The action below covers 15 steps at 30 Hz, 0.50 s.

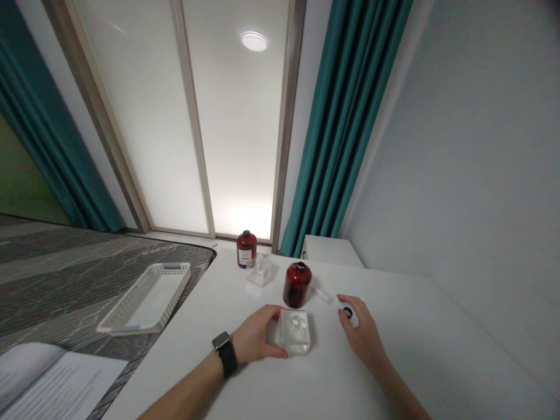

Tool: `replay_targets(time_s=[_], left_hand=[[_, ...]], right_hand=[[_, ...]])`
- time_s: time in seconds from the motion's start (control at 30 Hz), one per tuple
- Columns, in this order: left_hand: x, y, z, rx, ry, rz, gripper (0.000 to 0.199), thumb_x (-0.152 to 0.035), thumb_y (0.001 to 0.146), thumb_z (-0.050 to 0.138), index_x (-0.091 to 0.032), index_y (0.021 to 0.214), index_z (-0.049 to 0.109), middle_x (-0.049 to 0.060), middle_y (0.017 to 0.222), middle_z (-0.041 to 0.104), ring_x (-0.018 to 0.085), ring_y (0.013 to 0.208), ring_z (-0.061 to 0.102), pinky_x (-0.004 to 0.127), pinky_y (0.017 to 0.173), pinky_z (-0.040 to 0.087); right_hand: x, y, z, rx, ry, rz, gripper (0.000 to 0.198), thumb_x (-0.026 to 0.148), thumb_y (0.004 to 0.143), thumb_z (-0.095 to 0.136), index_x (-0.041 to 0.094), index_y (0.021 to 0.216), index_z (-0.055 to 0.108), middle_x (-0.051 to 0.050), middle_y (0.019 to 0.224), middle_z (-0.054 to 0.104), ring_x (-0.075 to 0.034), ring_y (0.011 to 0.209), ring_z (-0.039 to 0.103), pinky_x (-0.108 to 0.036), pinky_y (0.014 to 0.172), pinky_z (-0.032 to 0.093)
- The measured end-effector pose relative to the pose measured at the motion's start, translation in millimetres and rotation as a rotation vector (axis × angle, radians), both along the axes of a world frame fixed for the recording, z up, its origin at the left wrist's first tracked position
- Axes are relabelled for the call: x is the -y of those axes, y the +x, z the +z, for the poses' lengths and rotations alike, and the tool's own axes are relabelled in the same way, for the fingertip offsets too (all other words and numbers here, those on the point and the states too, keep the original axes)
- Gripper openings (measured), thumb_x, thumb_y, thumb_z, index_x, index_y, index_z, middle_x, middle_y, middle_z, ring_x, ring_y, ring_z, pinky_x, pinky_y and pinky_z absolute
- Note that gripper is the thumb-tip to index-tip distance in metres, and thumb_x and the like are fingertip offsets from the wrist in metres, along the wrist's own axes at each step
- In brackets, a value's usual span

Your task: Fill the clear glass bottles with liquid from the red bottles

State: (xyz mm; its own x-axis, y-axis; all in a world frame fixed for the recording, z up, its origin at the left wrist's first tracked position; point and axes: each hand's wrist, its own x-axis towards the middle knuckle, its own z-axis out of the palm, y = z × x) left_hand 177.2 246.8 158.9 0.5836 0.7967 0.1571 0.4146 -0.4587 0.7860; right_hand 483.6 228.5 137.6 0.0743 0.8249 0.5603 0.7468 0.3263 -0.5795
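The left hand (258, 332) grasps a square glass bottle (296, 337) between thumb and fingers, its neck uncovered. The right hand (364, 333) curls around a small black ring (348, 312) (gripped or not, I cannot tell). Just beyond the left fingertips, a dark red bottle (296, 290) looks uncapped; farther off, a labelled red bottle (245, 258) remains closed. Opening seems done on two.

The square bottle (296, 335) in your left hand (256, 335) was clear, the small ring (347, 312) in your right hand (361, 329) black. Beyond your grip, the near bottle (297, 290) and far bottle (246, 241) were deep red. Leftward, the basket (178, 294) was white, its supporting surface (56, 280) striped grey.
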Motion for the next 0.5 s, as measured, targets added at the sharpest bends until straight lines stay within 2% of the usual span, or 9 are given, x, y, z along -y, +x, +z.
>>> replay_targets(time_s=[0.1,0.17,0.23,0.27,0.37,0.5], left_hand=[[2,-3,2.0,0.015,0.056,-0.023,0.079,-0.042,0.058,0.09,-0.02,0.125,0.054,0.011,0.119,0.064,0.031,0.107,0.061,0.044,0.095,0.048],[1,-6,6.9,0.08,0.106,-0.01,0.061,-0.047,0.076,0.075,-0.018,0.126,0.055,0.012,0.118,0.065,0.029,0.104,0.062,0.044,0.094,0.048],[-4,-9,14.0,0.152,0.127,0.084,0.038,-0.041,0.092,0.053,-0.017,0.121,0.058,0.011,0.111,0.067,0.026,0.1,0.063,0.042,0.091,0.05],[-9,-9,18.0,0.175,0.123,0.152,0.032,-0.038,0.095,0.048,-0.017,0.117,0.059,0.01,0.107,0.068,0.025,0.097,0.064,0.041,0.09,0.05],[-26,-3,29.4,0.187,0.112,0.288,0.028,-0.033,0.09,0.053,-0.017,0.112,0.057,0.009,0.1,0.068,0.024,0.091,0.065,0.042,0.086,0.052],[-52,16,37.0,0.172,0.093,0.234,0.051,-0.036,0.082,0.065,-0.016,0.126,0.048,0.011,0.11,0.063,0.027,0.102,0.063,0.046,0.09,0.052]], right_hand=[[-3,9,-2,0.012,0.012,-0.034,0.027,0.031,0.09,0.045,0.021,0.109,0.06,-0.011,0.105,0.067,-0.027,0.103,0.061,-0.046,0.094,0.048],[-5,17,-4,0.027,0.007,-0.055,0.027,0.03,0.088,0.044,0.021,0.109,0.06,-0.01,0.101,0.066,-0.026,0.099,0.062,-0.044,0.089,0.049],[-7,24,-8,0.05,-0.005,-0.087,0.029,0.026,0.086,0.043,0.02,0.109,0.059,-0.01,0.099,0.065,-0.026,0.095,0.063,-0.043,0.085,0.05],[-7,28,-11,0.065,-0.012,-0.107,0.03,0.025,0.084,0.044,0.02,0.109,0.059,-0.01,0.098,0.065,-0.026,0.093,0.063,-0.043,0.083,0.05],[-8,35,-19,0.126,-0.047,-0.166,0.034,0.027,0.079,0.049,0.02,0.11,0.059,-0.009,0.093,0.063,-0.027,0.089,0.062,-0.044,0.083,0.049],[-4,29,-25,0.222,-0.124,-0.237,0.04,0.037,0.078,0.06,0.022,0.115,0.058,-0.01,0.102,0.064,-0.032,0.096,0.059,-0.048,0.085,0.045]])
